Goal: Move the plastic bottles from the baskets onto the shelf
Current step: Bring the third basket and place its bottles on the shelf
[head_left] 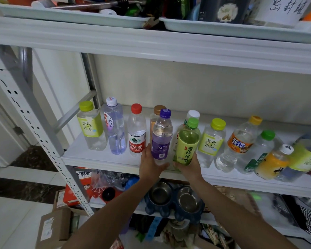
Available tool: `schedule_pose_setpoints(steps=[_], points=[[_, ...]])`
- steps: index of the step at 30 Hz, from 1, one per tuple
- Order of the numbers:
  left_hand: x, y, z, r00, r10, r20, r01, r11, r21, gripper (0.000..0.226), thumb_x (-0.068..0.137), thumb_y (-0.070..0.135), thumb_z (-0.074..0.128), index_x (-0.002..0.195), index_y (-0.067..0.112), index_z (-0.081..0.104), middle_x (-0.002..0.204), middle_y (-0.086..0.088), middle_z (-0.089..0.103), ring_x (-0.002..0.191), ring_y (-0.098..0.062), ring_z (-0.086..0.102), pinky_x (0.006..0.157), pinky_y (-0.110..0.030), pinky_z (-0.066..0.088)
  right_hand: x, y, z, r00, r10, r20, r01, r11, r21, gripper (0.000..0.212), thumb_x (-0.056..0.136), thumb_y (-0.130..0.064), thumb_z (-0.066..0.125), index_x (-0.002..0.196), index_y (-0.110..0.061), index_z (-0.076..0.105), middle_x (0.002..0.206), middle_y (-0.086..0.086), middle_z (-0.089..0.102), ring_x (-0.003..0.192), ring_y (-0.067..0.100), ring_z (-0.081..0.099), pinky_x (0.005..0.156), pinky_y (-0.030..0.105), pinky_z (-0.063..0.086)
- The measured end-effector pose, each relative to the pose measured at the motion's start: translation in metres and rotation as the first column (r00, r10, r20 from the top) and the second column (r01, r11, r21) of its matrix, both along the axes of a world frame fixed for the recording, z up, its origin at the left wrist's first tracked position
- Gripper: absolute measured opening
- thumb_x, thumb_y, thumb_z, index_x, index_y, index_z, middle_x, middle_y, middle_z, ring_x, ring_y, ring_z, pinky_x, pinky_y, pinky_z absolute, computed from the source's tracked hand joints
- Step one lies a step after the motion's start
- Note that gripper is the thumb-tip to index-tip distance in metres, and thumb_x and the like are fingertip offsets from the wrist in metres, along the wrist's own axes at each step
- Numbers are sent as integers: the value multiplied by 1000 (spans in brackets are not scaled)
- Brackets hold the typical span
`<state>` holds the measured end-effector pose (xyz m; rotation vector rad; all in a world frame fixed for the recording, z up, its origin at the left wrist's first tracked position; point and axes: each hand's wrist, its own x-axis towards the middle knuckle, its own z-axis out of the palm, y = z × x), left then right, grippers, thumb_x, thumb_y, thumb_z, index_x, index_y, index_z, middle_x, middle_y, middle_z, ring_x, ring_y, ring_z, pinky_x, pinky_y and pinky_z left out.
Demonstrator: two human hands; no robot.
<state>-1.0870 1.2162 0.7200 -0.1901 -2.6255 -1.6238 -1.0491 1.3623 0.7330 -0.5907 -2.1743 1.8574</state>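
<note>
Task looks well along: approx a dozen plastic bottles stand in a row on the white shelf (93,158) across mid-frame, but the baskets aren't in view, so can't tell how many are left. Centre frame at the shelf's front edge, left hand (150,165) grips the purple-cap bottle (161,139) round its base, just right of the red-cap water bottle (136,135). Right hand (189,167) grips the green tea bottle (187,142) low down, right beside it; both upright, can't tell if they're set down yet.
</note>
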Motion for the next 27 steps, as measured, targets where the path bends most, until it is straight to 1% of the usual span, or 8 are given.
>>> schedule_pose_setpoints(steps=[3, 5, 7, 12, 18, 22, 24, 27], points=[[-5, 3, 0, 1000, 0, 29, 0, 1000, -7, 97, 65, 27, 87, 144, 17, 31, 139, -2, 46, 127, -19, 45, 100, -34, 43, -10, -1, -1, 1000, -24, -3, 24, 1000, 20, 72, 69, 4, 78, 130, -9, 42, 112, 5, 60, 100, 20, 55, 65, 12, 43], [-9, 5, 0, 999, 3, 43, -3, 1000, 3, 94, 65, 27, 87, 141, 18, 33, 137, -1, 48, 124, -18, 47, 97, -31, 43, -17, 0, -3, 999, -38, -6, 38, 999, 27, 74, 67, 4, 80, 129, -8, 42, 115, 8, 61, 103, 23, 57, 75, 22, 46], [-13, 7, 0, 998, 9, 57, -9, 1000, 7, 91, 65, 27, 87, 139, 17, 35, 135, -1, 49, 122, -18, 49, 98, -32, 44, -22, 0, -4, 998, -57, 5, 57, 998, 36, 73, 66, 2, 80, 128, -8, 43, 114, 7, 61, 103, 23, 58, 77, 27, 45], [-19, 13, -2, 997, 38, 60, -37, 999, -28, 82, 67, 32, 85, 133, 14, 41, 129, -4, 53, 117, -20, 52, 98, -39, 48, -29, 0, -3, 997, -75, -8, 75, 996, 45, 70, 66, 3, 81, 125, -4, 43, 111, 8, 60, 98, 21, 57, 65, 13, 42], [-17, 12, 0, 997, 29, 74, -30, 999, 10, 82, 65, 35, 86, 131, 14, 41, 126, -3, 54, 114, -19, 52, 94, -34, 48, -27, 2, -7, 999, -53, 1, 53, 997, 52, 67, 70, -1, 80, 125, -5, 42, 113, 8, 59, 98, 19, 55, 75, 23, 41], [-17, 3, -11, 994, -50, 96, 41, 994, 99, 95, 57, 51, 82, 137, 26, 38, 131, 6, 53, 121, -15, 52, 99, -42, 49, -23, 3, -7, 1000, -25, 8, 25, 999, 38, 66, 72, -1, 78, 126, -5, 41, 112, 6, 57, 99, 18, 54, 68, 14, 41], [-15, -5, -15, 993, -74, 88, 68, 996, 61, 87, 64, 40, 77, 140, 27, 36, 134, 6, 52, 124, -15, 49, 103, -45, 46, -22, 5, -8, 1000, -11, 5, 11, 999, 47, 66, 72, 0, 78, 126, -5, 41, 113, 6, 58, 99, 18, 54, 65, 10, 41], [-9, -11, -10, 996, -69, 59, 67, 997, 30, 69, 73, 19, 78, 134, 20, 45, 129, 3, 54, 119, -14, 50, 104, -42, 44, -21, 6, -8, 1000, 0, 4, 0, 999, 38, 64, 73, 1, 77, 126, -6, 41, 114, 6, 57, 100, 18, 54, 67, 13, 42]])
